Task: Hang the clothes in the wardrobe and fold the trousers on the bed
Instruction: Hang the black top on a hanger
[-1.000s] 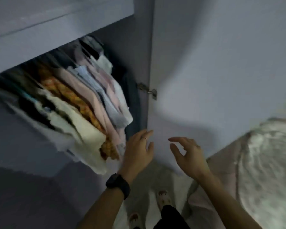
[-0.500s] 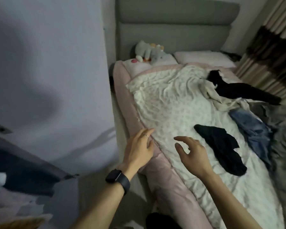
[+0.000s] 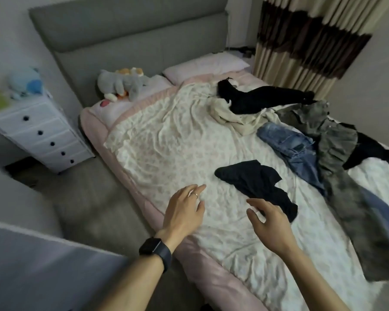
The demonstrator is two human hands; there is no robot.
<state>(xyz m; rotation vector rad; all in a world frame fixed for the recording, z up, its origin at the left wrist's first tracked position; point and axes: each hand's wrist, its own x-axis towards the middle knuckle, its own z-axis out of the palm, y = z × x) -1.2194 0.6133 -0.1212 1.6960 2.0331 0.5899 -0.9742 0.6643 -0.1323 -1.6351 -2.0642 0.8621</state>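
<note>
Clothes lie scattered on the bed [image 3: 166,140]. A crumpled black garment [image 3: 256,182] lies nearest, just beyond my right hand [image 3: 272,223], which hovers open with relaxed fingers and holds nothing. My left hand [image 3: 184,209], with a ring and a black watch on the wrist, is open above the floral sheet. Farther right lie blue jeans [image 3: 294,151] and long grey trousers [image 3: 350,198]. A cream garment [image 3: 231,117] and a long black garment [image 3: 258,99] lie toward the pillows. Another black piece [image 3: 368,151] sits at the far right.
A grey headboard [image 3: 121,37] backs the bed, with plush toys [image 3: 121,84] and a pillow [image 3: 207,66] below it. A white drawer unit [image 3: 38,133] stands at the left. Striped curtains [image 3: 305,41] hang at the right. The wardrobe door edge [image 3: 32,265] shows at the lower left.
My view has swung from the wardrobe's hanging clothes to the bed. Both hands stay open and empty, now over the sheet near the black garment.
</note>
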